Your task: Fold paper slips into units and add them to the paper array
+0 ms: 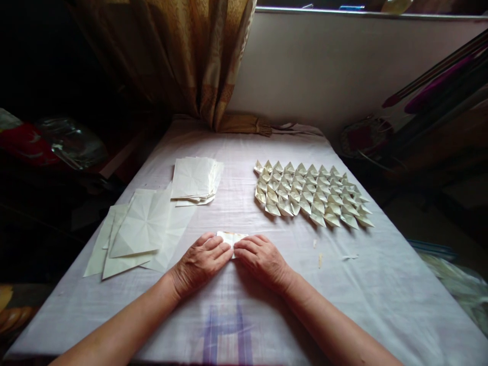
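Observation:
At the middle of the cloth-covered table lies a small folded piece of paper (231,237), partly covered by my fingers. My left hand (204,260) presses its left side with the fingers close together. On its right side rests my right hand (263,259), fingers likewise together and bent over the paper. Both thumbs are mostly hidden. Beyond my right hand stand rows of folded paper boats (305,190), packed side by side. To the left lie loose creased paper sheets (141,223) and, farther back, a neater stack of paper squares (192,178).
A white cloth (244,315) with purple stripes covers the table. Small paper scraps (320,261) lie right of my hand. A gold curtain (213,61) hangs onto the far edge, against a pale wall (305,66). Plastic-wrapped items (72,142) stand at the left.

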`<state>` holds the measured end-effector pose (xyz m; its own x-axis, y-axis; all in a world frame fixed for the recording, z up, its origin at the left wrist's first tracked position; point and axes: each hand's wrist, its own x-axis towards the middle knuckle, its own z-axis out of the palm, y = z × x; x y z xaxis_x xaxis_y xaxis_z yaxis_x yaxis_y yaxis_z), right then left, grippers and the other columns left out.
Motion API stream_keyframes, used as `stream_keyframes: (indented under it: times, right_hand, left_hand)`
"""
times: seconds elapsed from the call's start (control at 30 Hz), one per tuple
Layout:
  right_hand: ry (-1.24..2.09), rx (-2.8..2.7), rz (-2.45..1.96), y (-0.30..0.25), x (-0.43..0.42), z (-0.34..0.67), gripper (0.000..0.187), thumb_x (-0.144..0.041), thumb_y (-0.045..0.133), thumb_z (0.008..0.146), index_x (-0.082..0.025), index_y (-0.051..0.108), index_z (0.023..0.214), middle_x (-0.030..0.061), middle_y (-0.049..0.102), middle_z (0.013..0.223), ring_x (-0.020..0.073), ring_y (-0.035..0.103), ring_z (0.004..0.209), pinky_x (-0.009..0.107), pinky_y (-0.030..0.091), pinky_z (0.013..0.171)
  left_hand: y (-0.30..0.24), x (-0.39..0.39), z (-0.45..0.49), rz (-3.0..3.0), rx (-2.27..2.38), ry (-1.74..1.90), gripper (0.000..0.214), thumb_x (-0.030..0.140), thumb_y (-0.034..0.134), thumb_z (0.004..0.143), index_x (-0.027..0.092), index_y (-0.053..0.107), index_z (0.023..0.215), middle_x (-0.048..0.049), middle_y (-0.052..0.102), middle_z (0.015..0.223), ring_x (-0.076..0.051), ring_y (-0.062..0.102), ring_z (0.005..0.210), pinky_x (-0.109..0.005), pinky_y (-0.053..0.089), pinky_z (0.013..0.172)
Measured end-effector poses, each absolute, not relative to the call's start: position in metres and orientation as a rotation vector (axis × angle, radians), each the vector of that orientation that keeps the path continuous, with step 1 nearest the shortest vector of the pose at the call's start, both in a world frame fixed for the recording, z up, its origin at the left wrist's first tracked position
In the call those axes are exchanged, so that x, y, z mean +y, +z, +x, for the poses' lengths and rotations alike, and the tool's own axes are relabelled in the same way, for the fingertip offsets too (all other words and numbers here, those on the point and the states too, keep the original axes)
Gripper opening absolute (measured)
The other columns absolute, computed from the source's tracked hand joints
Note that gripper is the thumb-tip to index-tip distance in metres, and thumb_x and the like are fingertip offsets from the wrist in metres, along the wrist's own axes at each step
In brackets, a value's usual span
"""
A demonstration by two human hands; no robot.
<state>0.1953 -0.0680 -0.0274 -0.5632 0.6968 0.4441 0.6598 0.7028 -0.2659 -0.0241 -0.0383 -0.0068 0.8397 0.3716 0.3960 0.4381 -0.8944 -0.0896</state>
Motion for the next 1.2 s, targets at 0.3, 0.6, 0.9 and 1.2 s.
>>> stream_keyframes:
  times: [0.3,0.6,0.9,1.2]
  right_hand:
    - [0.409,-2.253,-1.043,-0.032,-0.056,0.210,0.011,-0.024,0.057,0.093,-0.024,0.067,0.095,0.0022,0.073,0.101,0.0190,0.062,0.099,0.035,0.042,0.087]
    - [0.511,-1.882,-1.463,-0.032,-0.055,0.187,0.012,-0.020,0.066,0.080,-0.023,0.066,0.068,0.0020,0.071,0.090,0.0200,0.061,0.092,0.038,0.038,0.087]
    - [0.422,-1.776,-1.569,-0.033,-0.060,0.175,0.013,-0.019,0.065,0.077,-0.022,0.062,0.065,0.0019,0.070,0.089,0.0209,0.058,0.093,0.038,0.035,0.088]
    - [0.421,-1.756,-1.611,-0.032,-0.060,0.172,0.015,-0.020,0.066,0.078,-0.022,0.062,0.064,0.0011,0.069,0.088,0.0204,0.057,0.092,0.037,0.034,0.087]
  left_hand:
    - [-0.019,-0.053,-0.032,-3.006,-0.800,-0.719,0.026,0.018,0.045,0.097,0.019,0.067,0.110,-0.0041,0.073,0.111,-0.023,0.062,0.106,-0.041,0.046,0.092]
    - [-0.022,-0.053,-0.030,-3.066,-0.816,-0.811,0.028,0.013,0.047,0.094,0.017,0.065,0.115,-0.0058,0.072,0.113,-0.021,0.062,0.114,-0.041,0.048,0.104]
    - [-0.022,-0.053,-0.031,-3.083,-0.864,-0.818,0.030,0.011,0.046,0.093,0.015,0.063,0.118,-0.0072,0.071,0.113,-0.020,0.062,0.114,-0.040,0.047,0.105]
    - [-0.023,-0.053,-0.030,-3.061,-0.800,-0.734,0.032,0.015,0.042,0.096,0.017,0.064,0.120,-0.0068,0.070,0.116,-0.022,0.060,0.116,-0.042,0.044,0.108]
